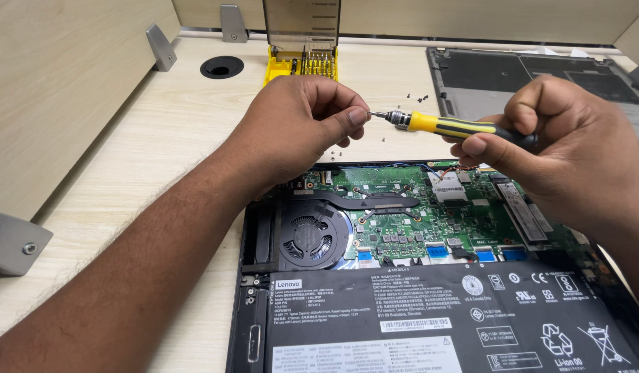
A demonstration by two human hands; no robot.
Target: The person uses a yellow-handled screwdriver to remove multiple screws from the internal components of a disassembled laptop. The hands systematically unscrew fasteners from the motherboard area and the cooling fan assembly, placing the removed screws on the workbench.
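Nearest the camera, along the lower edge of the frame, lies the flat black battery pack (pixel 437 324) of an opened laptop (pixel 254 297), matte and covered with white printed labels. Above it sit a round black cooling fan (pixel 311 238) with fine radial blades, a dark heat pipe (pixel 374 202), and a glossy green circuit board (pixel 402 214) studded with small components and blue connectors.

Over the board, in mid-frame, the right hand (pixel 575 159) grips a precision screwdriver (pixel 450 126) by its yellow and black handle, fingers wrapped closed around the rear end. The tool's long axis runs nearly level, left to right across the frame, its metal tip pointing left. The left hand (pixel 298 128) meets that tip: thumb and forefinger are pinched shut at the bit's end, touching it; whether a screw sits between them cannot be told. The left hand is thus nearer the tip, the right nearer the handle's end.

On the pale wood-grain tabletop (pixel 160 159), several tiny dark screws (pixel 421 99) lie loose just beyond the hands. At the upper centre stands a yellow bit case (pixel 302 65) with its clear lid raised; at the upper right rests the removed grey bottom cover (pixel 526 83).
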